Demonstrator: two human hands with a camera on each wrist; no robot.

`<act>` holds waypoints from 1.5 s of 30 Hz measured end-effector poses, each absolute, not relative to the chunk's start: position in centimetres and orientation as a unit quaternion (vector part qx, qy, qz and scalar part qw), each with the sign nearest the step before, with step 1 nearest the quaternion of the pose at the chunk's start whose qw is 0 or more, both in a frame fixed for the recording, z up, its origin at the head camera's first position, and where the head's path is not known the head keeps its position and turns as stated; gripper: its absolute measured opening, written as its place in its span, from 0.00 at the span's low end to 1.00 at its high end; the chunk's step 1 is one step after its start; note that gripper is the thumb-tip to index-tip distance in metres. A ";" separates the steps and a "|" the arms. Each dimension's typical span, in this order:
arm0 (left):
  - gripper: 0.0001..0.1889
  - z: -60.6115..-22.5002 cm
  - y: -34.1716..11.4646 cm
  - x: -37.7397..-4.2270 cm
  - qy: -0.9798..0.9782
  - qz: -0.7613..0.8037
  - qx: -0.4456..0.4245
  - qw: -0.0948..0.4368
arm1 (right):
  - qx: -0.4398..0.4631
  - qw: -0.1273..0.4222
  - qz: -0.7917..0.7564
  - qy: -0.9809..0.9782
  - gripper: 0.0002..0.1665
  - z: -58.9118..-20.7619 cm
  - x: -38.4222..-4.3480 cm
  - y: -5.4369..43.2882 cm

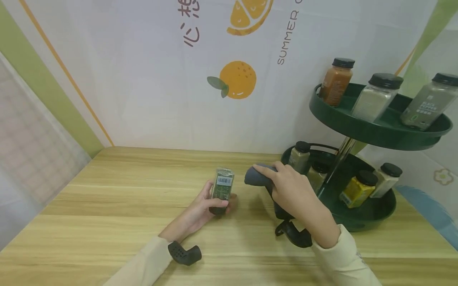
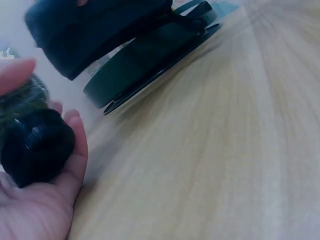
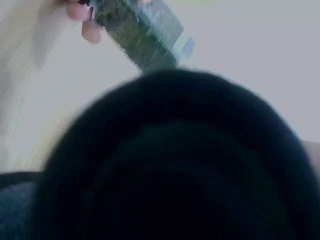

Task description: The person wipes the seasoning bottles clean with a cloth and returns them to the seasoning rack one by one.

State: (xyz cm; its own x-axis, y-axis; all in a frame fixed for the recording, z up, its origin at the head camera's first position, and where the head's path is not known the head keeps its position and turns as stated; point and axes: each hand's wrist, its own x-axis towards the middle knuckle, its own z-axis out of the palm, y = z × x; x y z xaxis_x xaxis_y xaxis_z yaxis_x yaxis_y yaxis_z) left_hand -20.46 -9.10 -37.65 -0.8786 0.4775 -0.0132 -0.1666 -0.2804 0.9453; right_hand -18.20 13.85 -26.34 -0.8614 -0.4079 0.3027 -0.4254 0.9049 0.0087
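My left hand [image 1: 195, 216] grips a spice jar of green herbs [image 1: 222, 186], with the black cap toward the wrist and a barcode label facing up. In the left wrist view the jar's black cap [image 2: 37, 147] lies against the palm and fingers. My right hand [image 1: 291, 192] holds a dark barcode scanner [image 1: 259, 176] by its handle, its head turned toward the jar with a small gap between them. The scanner's dark round end [image 3: 175, 160] fills most of the right wrist view, and the herb jar [image 3: 135, 32] shows beyond it.
A two-tier green rack [image 1: 358, 127] stands on the right. Its top tier carries an orange-brown jar [image 1: 336, 83], a pale jar [image 1: 375, 99] and a black pepper jar [image 1: 429, 103]. Several jars, one yellow [image 1: 358, 190], sit below. The wooden table [image 1: 107, 198] meets a printed cloth behind.
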 end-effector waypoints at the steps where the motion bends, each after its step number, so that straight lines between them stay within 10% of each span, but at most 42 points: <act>1: 0.36 -37.6 -9.1 -20.4 0.562 0.789 0.137 0.204 | 0.214 0.153 0.045 -0.964 0.37 -26.4 -18.2 13.8; 36: 0.35 -38.0 -9.0 -20.4 0.616 0.750 0.143 0.194 | 0.179 0.209 0.059 -0.959 0.31 -27.0 -17.9 12.5; 45: 0.47 -38.0 -8.8 -20.3 0.648 0.704 0.210 0.201 | 0.319 0.246 0.073 -0.912 0.33 -28.1 -17.0 10.4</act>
State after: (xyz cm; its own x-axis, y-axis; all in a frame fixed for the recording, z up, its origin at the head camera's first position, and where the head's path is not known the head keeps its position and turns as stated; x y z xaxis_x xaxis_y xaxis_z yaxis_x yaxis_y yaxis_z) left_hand -20.34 -8.81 -38.03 -0.8315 0.5544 0.0349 -0.0107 -0.0788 0.9968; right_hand -16.96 10.43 -28.09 -0.6747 -0.5468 0.4957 -0.6184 0.7855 0.0247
